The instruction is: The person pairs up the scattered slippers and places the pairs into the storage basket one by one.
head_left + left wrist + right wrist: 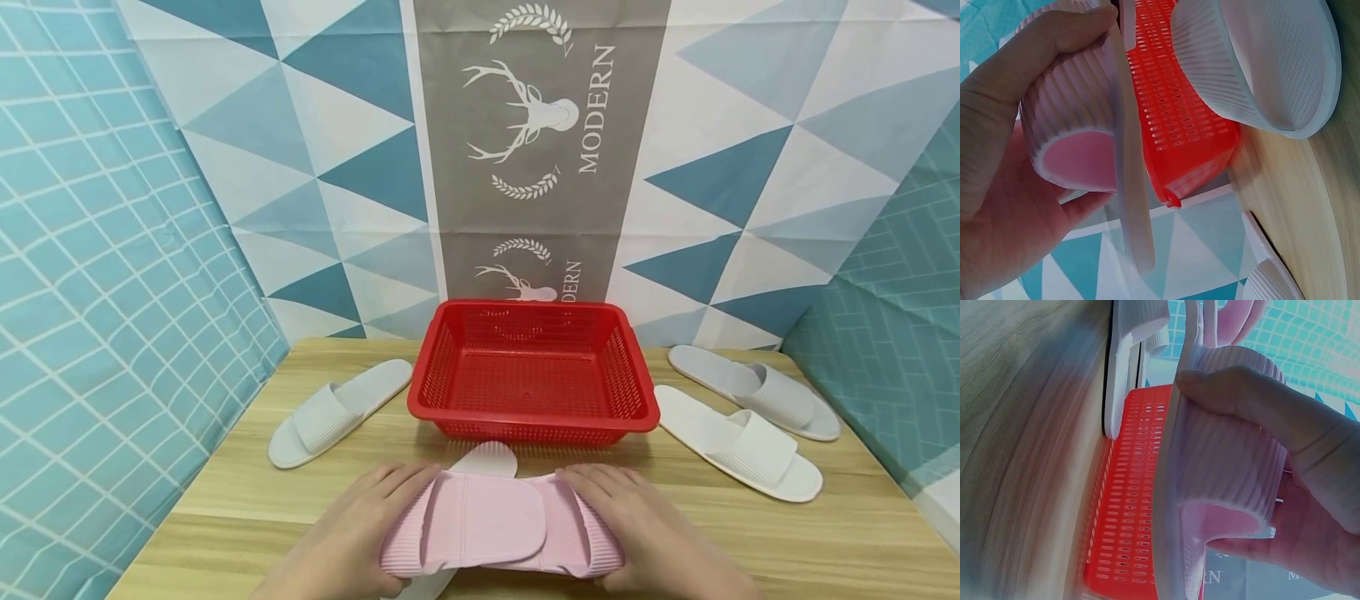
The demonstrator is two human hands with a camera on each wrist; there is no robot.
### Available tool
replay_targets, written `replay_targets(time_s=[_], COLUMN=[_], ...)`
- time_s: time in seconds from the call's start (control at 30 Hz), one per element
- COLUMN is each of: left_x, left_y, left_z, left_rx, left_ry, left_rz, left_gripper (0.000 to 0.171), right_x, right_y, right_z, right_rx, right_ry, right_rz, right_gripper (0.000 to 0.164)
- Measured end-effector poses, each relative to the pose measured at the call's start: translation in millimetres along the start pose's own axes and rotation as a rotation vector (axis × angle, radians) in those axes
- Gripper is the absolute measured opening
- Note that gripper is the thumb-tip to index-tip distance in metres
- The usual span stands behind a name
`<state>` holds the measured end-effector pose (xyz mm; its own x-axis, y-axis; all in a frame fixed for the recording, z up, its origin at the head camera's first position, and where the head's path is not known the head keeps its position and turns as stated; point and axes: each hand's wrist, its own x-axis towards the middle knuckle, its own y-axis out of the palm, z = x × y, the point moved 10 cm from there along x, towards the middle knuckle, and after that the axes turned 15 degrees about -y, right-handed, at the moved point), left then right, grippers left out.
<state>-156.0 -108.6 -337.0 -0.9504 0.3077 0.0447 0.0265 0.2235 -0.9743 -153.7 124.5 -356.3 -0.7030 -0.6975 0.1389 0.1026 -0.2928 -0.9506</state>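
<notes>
My left hand [363, 525] grips a pink slipper [502, 518] by its ribbed strap, thumb on the sole's edge and fingers around the strap in the left wrist view. A second pink slipper [562, 512] is gripped the same way by my right hand [633, 529]. Both are held up sideways, their heel ends pointing at each other; the left one's rounded heel overlaps the right one's. Beneath them a white slipper [489, 458] lies on the wooden table [247, 517], mostly covered by the pink pair and my left hand.
Behind the hands stands a red perforated basket [532, 418] with nothing in it. One pale slipper [326, 421] lies to its left. On the right lie a white slipper [757, 450] and, farther back, a greyish slipper [783, 398]. Patterned cloth [360, 150] hangs behind the table.
</notes>
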Motion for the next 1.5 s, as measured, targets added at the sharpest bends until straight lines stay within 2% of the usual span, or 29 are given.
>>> replay_targets(time_s=[0.53,0.87,1.13,1.5], left_x=[3.8,6.4,4.3,7.0], left_y=[-3.6,-4.5,-8.7,-6.7], left_z=[-10.0,-14.3,-19.5,-20.3], left_rx=[0.016,0.028,0.053,0.049], left_ry=[0.039,0.048,0.102,0.09], left_rz=[-0.027,-0.026,-0.088,-0.057], left_gripper=[0.105,0.103,0.101,0.1], right_x=[0,3,5,8], right_y=[0,-3,-2,-4], right_z=[-2,0,0,4], right_rx=[0.011,-0.035,-0.023,-0.071], right_ry=[-0.001,-0.025,-0.025,-0.078], right_rz=[-0.006,-0.026,-0.013,-0.042], right_gripper=[0.099,0.098,0.099,0.1])
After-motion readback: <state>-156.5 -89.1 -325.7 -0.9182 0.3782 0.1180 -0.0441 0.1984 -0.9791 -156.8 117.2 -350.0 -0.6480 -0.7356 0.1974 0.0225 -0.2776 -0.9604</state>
